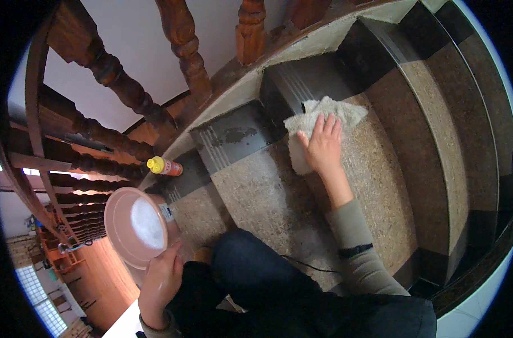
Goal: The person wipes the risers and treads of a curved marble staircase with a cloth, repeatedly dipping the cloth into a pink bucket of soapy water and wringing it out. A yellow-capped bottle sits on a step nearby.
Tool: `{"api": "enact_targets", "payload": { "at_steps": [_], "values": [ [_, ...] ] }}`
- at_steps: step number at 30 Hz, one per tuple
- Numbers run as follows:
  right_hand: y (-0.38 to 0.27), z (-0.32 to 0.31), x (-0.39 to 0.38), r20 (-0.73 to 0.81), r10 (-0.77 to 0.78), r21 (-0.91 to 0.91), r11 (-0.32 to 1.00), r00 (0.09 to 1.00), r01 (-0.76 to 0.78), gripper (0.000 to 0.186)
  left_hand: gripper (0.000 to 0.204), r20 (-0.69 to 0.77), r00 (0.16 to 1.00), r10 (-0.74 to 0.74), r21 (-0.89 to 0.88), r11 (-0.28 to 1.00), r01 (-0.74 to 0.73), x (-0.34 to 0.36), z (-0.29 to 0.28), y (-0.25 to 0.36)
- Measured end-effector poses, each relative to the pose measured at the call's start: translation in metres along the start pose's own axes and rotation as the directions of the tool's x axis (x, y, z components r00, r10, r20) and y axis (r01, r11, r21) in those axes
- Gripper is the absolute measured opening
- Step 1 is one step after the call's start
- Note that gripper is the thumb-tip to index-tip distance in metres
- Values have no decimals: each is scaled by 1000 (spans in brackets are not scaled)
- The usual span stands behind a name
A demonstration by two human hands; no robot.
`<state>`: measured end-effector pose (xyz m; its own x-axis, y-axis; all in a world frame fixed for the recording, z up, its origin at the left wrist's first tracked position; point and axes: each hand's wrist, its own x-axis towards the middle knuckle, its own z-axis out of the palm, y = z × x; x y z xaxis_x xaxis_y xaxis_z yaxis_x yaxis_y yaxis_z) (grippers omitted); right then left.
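Dark-clad knee [262, 262] nearest the lens, between the two hands. Cream cloth [308, 121] lies rumpled beneath the right hand [324, 143], which is flat on it, against the stair tread [380, 186]. Step in hand, judged: wiping the tread. Next stroke calls for even pressure and reach into corners. Left hand [161, 281] well apart, by the pink tub [118, 231]; finger grip cannot be told. Yellow-capped bottle [169, 167] beyond that hand.
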<state>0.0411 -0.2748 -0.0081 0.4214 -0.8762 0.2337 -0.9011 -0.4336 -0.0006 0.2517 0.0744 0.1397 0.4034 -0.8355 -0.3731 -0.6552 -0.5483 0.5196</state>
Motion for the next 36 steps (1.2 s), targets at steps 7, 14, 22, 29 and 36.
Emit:
{"api": "enact_targets", "payload": {
  "at_steps": [7, 14, 22, 29, 36],
  "values": [
    [-36, 28, 90, 45, -14, 6, 1000, 999, 14, 80, 26, 34, 998, -52, -35, 998, 54, 1, -5, -1],
    [-22, 41, 157, 118, -108, 177, 980, 987, 86, 84, 27, 75, 985, -153, -50, 986, 157, 0, -9, 1],
    [55, 38, 182, 97, 148, 95, 983, 984, -157, 86, 27, 83, 971, -226, -25, 973, 229, -4, -4, -9],
    [137, 15, 69, 37, 177, 120, 976, 984, -180, 80, 27, 90, 968, -234, 29, 972, 233, 13, 3, -3],
    [222, -43, -138, 86, 525, -90, 850, 847, -518, 77, 27, 139, 990, -22, 58, 998, 14, 26, 24, 16]
  ]
}}
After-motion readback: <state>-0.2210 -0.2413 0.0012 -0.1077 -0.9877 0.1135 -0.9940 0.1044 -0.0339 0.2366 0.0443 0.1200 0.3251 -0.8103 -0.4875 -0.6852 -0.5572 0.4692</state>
